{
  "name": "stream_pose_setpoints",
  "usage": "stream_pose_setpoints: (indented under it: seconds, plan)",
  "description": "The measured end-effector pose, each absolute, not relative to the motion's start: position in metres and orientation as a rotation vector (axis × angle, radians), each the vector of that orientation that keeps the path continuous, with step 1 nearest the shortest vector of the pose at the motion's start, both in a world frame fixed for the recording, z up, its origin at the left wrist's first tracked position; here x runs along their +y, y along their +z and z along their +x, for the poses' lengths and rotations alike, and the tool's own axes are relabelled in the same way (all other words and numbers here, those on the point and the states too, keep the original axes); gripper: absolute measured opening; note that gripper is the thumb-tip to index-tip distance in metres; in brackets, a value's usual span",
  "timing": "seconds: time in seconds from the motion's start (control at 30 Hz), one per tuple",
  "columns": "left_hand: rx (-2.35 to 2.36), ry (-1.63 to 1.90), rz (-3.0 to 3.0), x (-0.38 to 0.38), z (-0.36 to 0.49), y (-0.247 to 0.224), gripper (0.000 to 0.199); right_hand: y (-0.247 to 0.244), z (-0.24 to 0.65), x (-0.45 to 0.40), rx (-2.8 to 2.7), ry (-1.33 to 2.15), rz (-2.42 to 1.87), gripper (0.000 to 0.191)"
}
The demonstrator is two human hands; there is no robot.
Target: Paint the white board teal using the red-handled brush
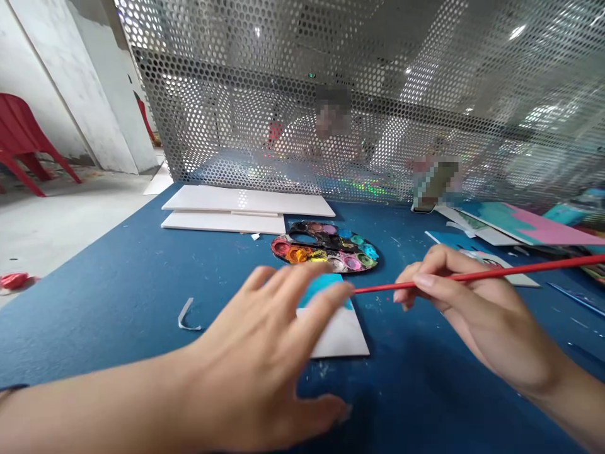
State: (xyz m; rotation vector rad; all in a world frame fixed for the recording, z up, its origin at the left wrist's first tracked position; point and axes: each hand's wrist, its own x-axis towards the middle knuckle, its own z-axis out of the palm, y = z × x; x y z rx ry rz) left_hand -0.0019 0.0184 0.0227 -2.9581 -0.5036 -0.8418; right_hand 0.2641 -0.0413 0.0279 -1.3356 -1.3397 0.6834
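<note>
Blue-covered table (94, 315) | white boards (248, 202) | paint palette (326, 247) | painted card (340, 331)

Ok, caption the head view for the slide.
Right hand holds a red paintbrush; left hand hovers over a painted card beside a paint palette.

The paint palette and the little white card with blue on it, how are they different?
The paint palette is rounded, but the white card has straight edges. The paint palette is crowded with many colours and dark smears, while the white card shows only a turquoise-blue patch on white. The paint palette is fully in view, but a hand hides part of the white card. Both carry paint and lie flat on the blue tabletop.
</note>
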Motion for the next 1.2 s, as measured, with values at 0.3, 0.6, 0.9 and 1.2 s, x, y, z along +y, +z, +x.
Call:
stream_pose_setpoints:
  seconds: [0.3,0.6,0.9,1.2]
  plan:
    - [-1.093,-0.566,-3.320,0.069,-0.039,0.003,0.111,0.018,0.262,-0.037,-1.327,0.678,-1.303,0.031]
    - [-1.134,-0.645,-3.423,0.060,-0.029,-0.005,0.118,0.010,0.261,-0.035,-1.302,0.669,-1.321,0.034]
    - [-1.146,-0.660,-3.455,0.063,-0.024,-0.006,0.114,0.011,0.256,-0.035,-1.344,0.683,-1.370,0.036]
    - [-1.126,-0.772,-3.481,0.065,-0.022,-0.007,0.110,0.010,0.254,-0.035,-1.338,0.666,-1.401,0.036]
